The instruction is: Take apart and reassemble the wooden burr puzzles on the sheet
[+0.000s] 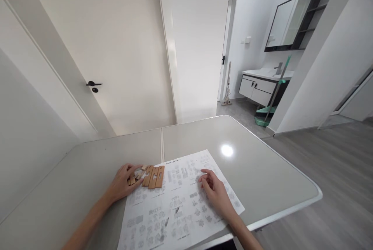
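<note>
A printed instruction sheet (180, 203) with small diagrams lies flat on the grey table (262, 172). A row of notched wooden puzzle pieces (153, 176) rests on the sheet's top left corner. My left hand (124, 183) lies beside them, its fingers curled over a few smaller wooden pieces (134, 177). My right hand (214, 191) rests on the right part of the sheet, fingers loosely bent and apart, holding nothing.
The table's rounded front edge (291, 209) runs at the right. A white door with a black handle (93, 84) stands behind the table. Farther right are a sink cabinet (259, 86), a mirror and a green mop (272, 94).
</note>
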`<state>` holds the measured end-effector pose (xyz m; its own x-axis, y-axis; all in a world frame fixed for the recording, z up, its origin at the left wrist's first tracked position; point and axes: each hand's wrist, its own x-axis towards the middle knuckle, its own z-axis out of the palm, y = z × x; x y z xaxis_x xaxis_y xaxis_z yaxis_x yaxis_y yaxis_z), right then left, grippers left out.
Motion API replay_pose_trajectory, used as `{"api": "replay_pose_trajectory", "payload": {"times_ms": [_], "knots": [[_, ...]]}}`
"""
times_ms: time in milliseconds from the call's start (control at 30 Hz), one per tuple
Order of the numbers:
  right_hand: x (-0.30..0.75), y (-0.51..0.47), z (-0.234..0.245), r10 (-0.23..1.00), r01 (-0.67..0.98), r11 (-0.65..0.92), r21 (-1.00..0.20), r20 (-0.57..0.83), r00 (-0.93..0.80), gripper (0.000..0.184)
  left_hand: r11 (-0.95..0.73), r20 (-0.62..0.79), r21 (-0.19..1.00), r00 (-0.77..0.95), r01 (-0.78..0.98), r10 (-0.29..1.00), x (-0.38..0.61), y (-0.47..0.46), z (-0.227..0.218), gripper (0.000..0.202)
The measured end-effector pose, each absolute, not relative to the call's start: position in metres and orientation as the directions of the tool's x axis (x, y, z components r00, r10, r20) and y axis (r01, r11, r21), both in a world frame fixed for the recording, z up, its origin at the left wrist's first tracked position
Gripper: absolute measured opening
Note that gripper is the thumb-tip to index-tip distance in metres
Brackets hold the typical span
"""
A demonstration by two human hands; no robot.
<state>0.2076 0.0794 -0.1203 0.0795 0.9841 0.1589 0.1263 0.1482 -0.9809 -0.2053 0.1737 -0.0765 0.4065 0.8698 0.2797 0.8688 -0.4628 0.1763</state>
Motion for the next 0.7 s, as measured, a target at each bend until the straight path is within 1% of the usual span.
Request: {"api": "replay_pose_trajectory", "payload": {"times_ms": [100,267,400,500,533,567,633,667,700], "knots": [[0.207,0.078,-0.119,0.985,0.142,0.138,-0.98,0.151,0.085,0.036,-0.457,0.314,0.208,0.383,0.865,0.869,-0.202,0.168,-0.075,0.042],[0.206,0.078,-0.119,0.994,0.176,0.072,-0.982,0.086,0.074,0.042,-0.473,0.344,0.229,0.384,0.851,0.857,-0.202,0.165,-0.078,0.028],[0.204,0.079,-0.123,0.995,0.188,0.042,-0.981,0.057,0.076,0.044,-0.473,0.313,0.244,0.393,0.847,0.865,-0.208,0.168,-0.082,0.022],[0.198,0.08,-0.133,0.993,0.194,0.014,-0.981,0.036,0.11,0.045,-0.464,0.272,0.267,0.396,0.845,0.877,-0.213,0.169,-0.086,0.023],[0.196,0.08,-0.137,0.988,0.198,0.007,-0.98,0.036,0.147,0.046,-0.454,0.262,0.281,0.387,0.846,0.884,-0.215,0.17,-0.088,0.026],[0.194,0.08,-0.141,0.983,0.204,-0.005,-0.979,0.033,0.183,0.046,-0.441,0.252,0.293,0.376,0.848,0.892,-0.217,0.17,-0.09,0.034],[0.19,0.081,-0.15,0.971,0.206,-0.034,-0.978,0.016,0.237,0.046,-0.424,0.236,0.297,0.365,0.856,0.901,-0.22,0.172,-0.093,0.058],[0.188,0.081,-0.153,0.968,0.197,-0.05,-0.979,0.002,0.252,0.046,-0.423,0.223,0.288,0.37,0.859,0.902,-0.22,0.173,-0.094,0.066],[0.187,0.081,-0.154,0.965,0.183,-0.062,-0.981,-0.013,0.261,0.046,-0.426,0.208,0.277,0.379,0.861,0.902,-0.22,0.173,-0.094,0.069]]}}
